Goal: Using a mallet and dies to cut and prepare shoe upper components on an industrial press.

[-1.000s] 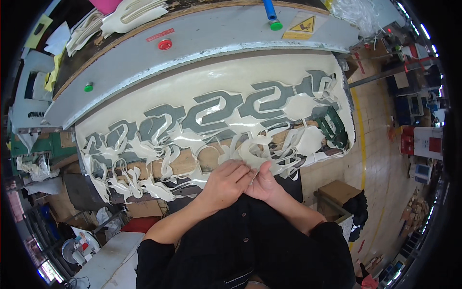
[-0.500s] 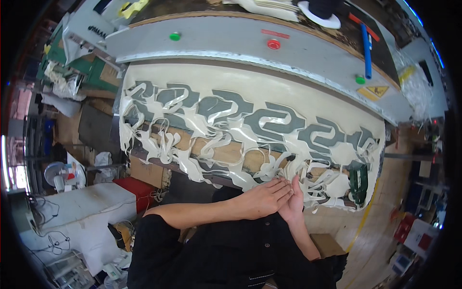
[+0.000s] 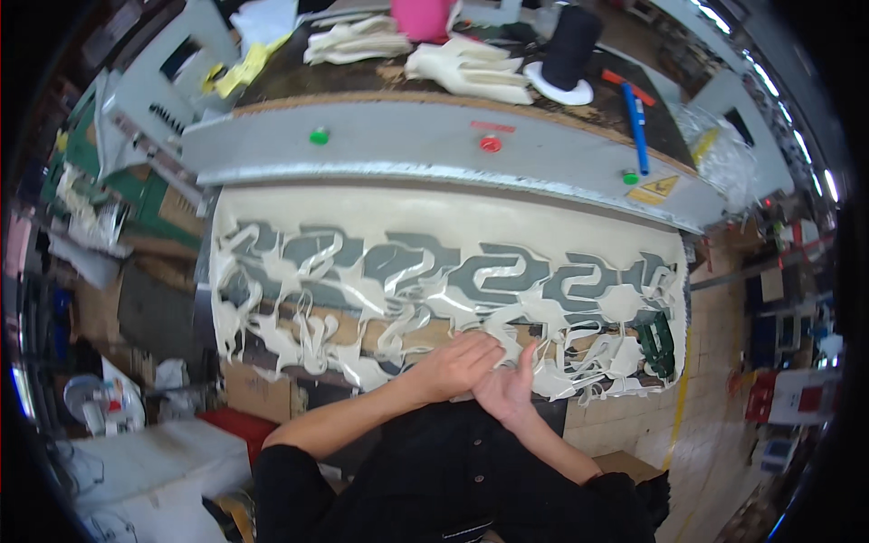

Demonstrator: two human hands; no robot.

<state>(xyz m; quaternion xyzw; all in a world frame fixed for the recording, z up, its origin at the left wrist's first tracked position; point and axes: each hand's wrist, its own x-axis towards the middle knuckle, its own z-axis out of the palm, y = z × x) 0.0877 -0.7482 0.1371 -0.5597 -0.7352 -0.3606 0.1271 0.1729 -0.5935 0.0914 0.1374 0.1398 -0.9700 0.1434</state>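
The brown-topped worktable [image 3: 439,333] carries a cream sheet [image 3: 453,204] riddled with cut-outs and, at right, a dark green frame [image 3: 668,349].

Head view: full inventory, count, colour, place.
Cut-out sheeting: uncountable, off-white, across centre
Slotted frame: 1, dark green, sheeting's right end
Machine beam: 1, grey, beyond sheeting
Push buttons: 2, green, on beam
Red button: 1, red, between those
Warning label: 1, yellow, beam's right end
Rod: 1, blue, over beam's right part
Spool: 1, black, white base, above beam
Piece piles: 2, cream, left of spool
Pink item: 1, pink, top edge
Fan: 1, white, lower left
Background items: crowded, not all countable
Shirt: 1, black, bottom
Left hand: 1, bare, near edge of sheeting
Right hand: 1, bare, touching left hand
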